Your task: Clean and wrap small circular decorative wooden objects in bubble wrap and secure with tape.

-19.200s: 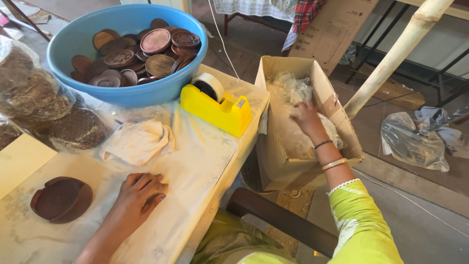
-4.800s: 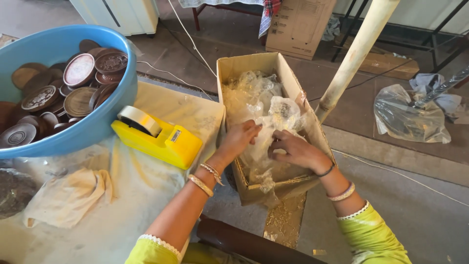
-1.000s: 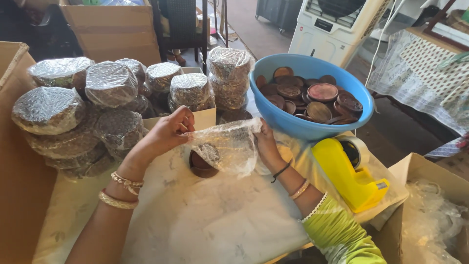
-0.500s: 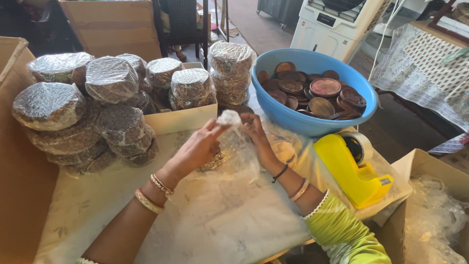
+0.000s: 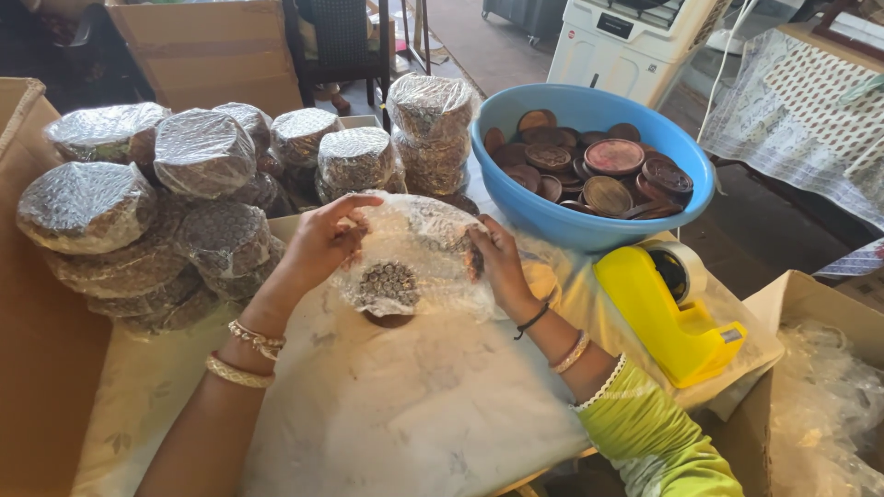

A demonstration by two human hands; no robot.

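Open tabletop in front of me, crowded on the far side.

The bare tabletop (image 5: 405, 405) below my hands lets me pass freely. The wrapped stacks (image 5: 184, 202) block my left, the blue basin (image 5: 589, 212) closes off the far right, and the yellow tape dispenser (image 5: 668, 313) stands just beside my right forearm.

Bubble wrap sheet (image 5: 414, 253) now spread over brown disc (image 5: 388, 318); hands moved apart.
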